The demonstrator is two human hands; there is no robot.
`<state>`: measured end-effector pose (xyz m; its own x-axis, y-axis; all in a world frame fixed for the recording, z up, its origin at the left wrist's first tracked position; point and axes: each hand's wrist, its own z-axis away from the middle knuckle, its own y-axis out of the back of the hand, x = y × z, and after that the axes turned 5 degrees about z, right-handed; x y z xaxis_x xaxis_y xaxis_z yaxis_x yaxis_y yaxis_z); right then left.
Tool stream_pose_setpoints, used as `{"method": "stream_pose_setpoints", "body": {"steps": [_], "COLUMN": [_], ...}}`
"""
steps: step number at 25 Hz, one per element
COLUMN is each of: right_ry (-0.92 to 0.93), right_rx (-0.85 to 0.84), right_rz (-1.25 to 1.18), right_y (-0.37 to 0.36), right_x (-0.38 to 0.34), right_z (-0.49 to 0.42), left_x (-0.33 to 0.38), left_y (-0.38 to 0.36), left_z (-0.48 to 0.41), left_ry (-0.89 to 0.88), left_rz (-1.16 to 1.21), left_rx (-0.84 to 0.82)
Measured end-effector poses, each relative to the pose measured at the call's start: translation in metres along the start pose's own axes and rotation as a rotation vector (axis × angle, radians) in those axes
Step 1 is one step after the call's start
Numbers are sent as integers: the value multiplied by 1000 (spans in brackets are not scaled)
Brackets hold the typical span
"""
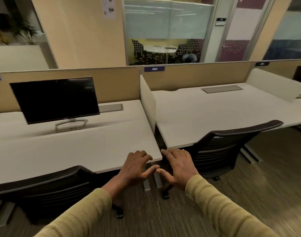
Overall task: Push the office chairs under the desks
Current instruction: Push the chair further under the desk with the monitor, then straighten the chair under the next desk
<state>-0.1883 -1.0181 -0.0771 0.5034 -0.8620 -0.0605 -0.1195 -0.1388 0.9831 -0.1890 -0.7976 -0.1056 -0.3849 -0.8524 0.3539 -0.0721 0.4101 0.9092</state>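
Note:
Two black mesh office chairs stand at two white desks. The left chair [43, 187] sits with its backrest against the front edge of the left desk [74, 147]. The right chair [228, 144] is tucked against the right desk [214, 113], turned at a slight angle. My left hand [136, 166] and my right hand [177, 165] hover side by side in the gap between the two chairs, fingers spread, thumb tips nearly touching. Neither hand touches a chair or holds anything.
A dark monitor [55, 98] stands on the left desk. A white divider panel [147, 101] separates the desks, and a tan partition [197, 74] runs behind them. Carpet floor [266, 177] spreads to the right. A glass-walled meeting room [165, 31] lies beyond.

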Motion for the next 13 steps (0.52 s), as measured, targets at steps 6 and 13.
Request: {"method": "stream_pose_setpoints", "body": {"steps": [6,13], "right_ry": [-60,-70], "right_rx": [48,91], "right_rz": [23,85], "right_y": [6,16], "right_x": [106,263], "right_z": [-3,-41], "left_x": [51,106], "left_y": [-38,-98], "left_z": [-88,-234], "left_ry": [-78,-147], "left_rz": [28,203], "left_rx": [19,93]}}
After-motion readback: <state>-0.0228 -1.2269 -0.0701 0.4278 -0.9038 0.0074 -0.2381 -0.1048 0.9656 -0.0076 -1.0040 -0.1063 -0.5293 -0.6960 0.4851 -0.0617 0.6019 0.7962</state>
